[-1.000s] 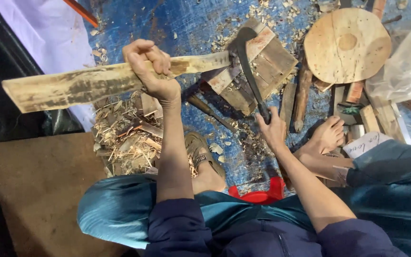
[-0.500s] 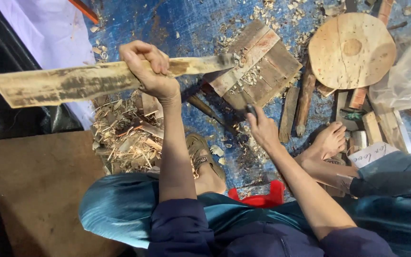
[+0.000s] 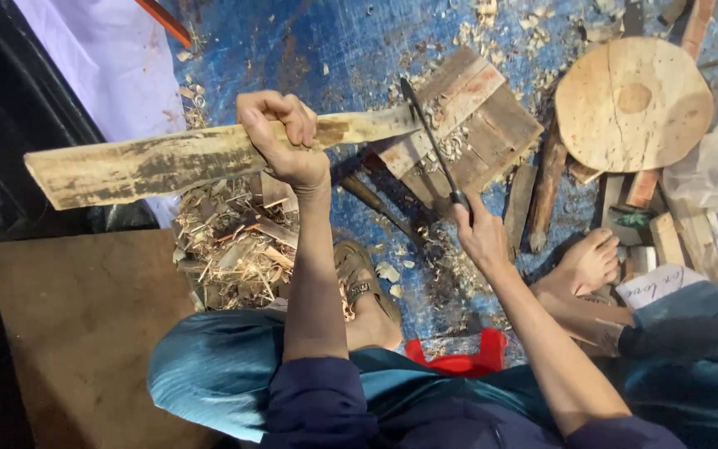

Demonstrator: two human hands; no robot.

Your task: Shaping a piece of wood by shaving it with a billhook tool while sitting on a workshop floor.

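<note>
Plank, long and rough, held level above the floor by the left hand, whose fingers wrap fully round it near its middle. Beyond that hand, the plank's right end rests on a slatted block; to the hand's other side, its left end overhangs a black sheet and touches nothing. Right hand closed on the handle of a hatchet, the blade lying edge-down against the plank's right end, just ahead of the right hand and near the left; whether the edge has bitten into the wood cannot be told from this angle. Below the left hand, a heap of shavings lies beside a sandalled foot. Right of the right hand, close by, a bare foot rests among short wood offcuts; farther off stands a round wooden disc. Blue tarpaulin shows bare above the plank, the widest open ground near either hand. A brown board lies flat below the plank's free end, its edge meeting the shavings. A red object sits under the right forearm.
</note>
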